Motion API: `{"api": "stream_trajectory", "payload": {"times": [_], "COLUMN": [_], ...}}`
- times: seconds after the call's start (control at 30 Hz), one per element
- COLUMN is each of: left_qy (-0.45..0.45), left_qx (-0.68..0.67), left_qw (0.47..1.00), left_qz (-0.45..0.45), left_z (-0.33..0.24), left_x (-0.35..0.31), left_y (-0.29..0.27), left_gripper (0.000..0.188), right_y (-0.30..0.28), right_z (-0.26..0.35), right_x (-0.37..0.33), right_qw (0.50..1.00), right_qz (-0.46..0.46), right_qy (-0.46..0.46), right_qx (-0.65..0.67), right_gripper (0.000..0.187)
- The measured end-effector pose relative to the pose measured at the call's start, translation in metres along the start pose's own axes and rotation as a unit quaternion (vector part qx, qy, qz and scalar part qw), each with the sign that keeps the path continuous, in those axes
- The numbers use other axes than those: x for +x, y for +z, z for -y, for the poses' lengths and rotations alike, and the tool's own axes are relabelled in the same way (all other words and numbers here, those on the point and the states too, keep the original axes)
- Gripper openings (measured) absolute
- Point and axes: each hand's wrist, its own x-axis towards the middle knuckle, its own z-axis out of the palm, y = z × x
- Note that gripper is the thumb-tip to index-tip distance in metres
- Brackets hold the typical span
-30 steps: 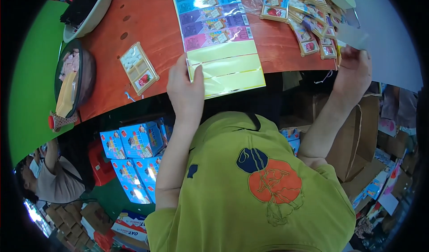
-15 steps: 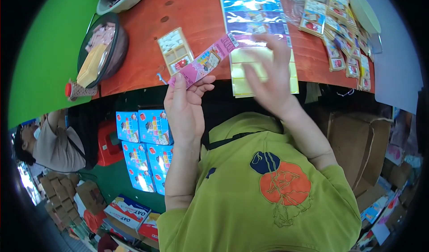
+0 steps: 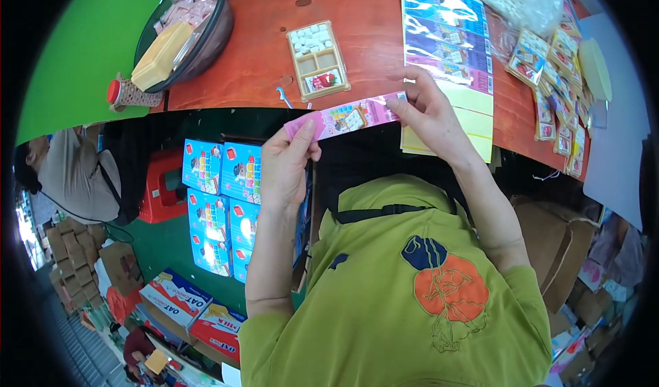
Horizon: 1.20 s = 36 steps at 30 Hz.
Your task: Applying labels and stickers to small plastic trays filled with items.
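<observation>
A pink printed sticker strip [image 3: 353, 117] is stretched between my two hands at the table's front edge. My left hand [image 3: 285, 164] pinches its left end, thumb on top. The right end is between the thumb and fingers of my right hand [image 3: 432, 116]. Just beyond the strip lies a cream plastic tray [image 3: 318, 61] with compartments, holding small white pieces at the far end and a red printed packet at the near end. Right of it, a sticker sheet [image 3: 446, 26] shows blue, purple and pink labels, with bare yellow backing nearest me.
A dark bowl [image 3: 213, 33] of pink packets holds a stack of cream trays [image 3: 161, 56]; a red-capped jar [image 3: 134, 93] stands beside it. Filled trays [image 3: 549, 71] pile up at the right. Blue boxes [image 3: 209, 222] are stacked below left. Another person [image 3: 72, 174] sits at far left.
My right hand has come to the strip's right end and grasps it. The strip has turned from slanted to nearly level. The view has shifted, moving the table items rightward.
</observation>
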Motion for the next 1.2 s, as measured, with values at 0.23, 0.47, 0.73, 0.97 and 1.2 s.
{"api": "stream_trajectory", "payload": {"times": [0.23, 0.47, 0.73, 0.97, 1.2], "left_qy": [0.132, 0.115, 0.108, 0.130, 0.225], "left_qx": [0.091, 0.132, 0.154, 0.209, 0.461], "left_qw": [0.980, 0.975, 0.973, 0.957, 0.833], "left_qz": [-0.115, -0.134, -0.132, -0.151, -0.209], "left_z": [-0.042, -0.043, -0.038, -0.031, -0.020], "left_x": [0.057, 0.097, 0.101, 0.108, 0.097], "left_y": [0.000, -0.007, -0.005, -0.005, 0.006], "left_gripper": [0.069, 0.061, 0.056, 0.052, 0.042], "right_y": [0.023, 0.020, 0.021, 0.018, 0.021], "right_z": [0.007, -0.007, -0.006, -0.019, -0.023], "right_x": [0.065, 0.106, 0.105, 0.107, 0.099], "right_qw": [0.967, 0.952, 0.939, 0.887, 0.833], "right_qz": [-0.029, -0.028, -0.037, -0.042, -0.019], "right_qy": [-0.075, -0.059, -0.078, -0.182, -0.194], "right_qx": [-0.240, -0.301, -0.334, -0.422, -0.518], "right_gripper": [0.014, 0.013, 0.012, 0.014, 0.029]}}
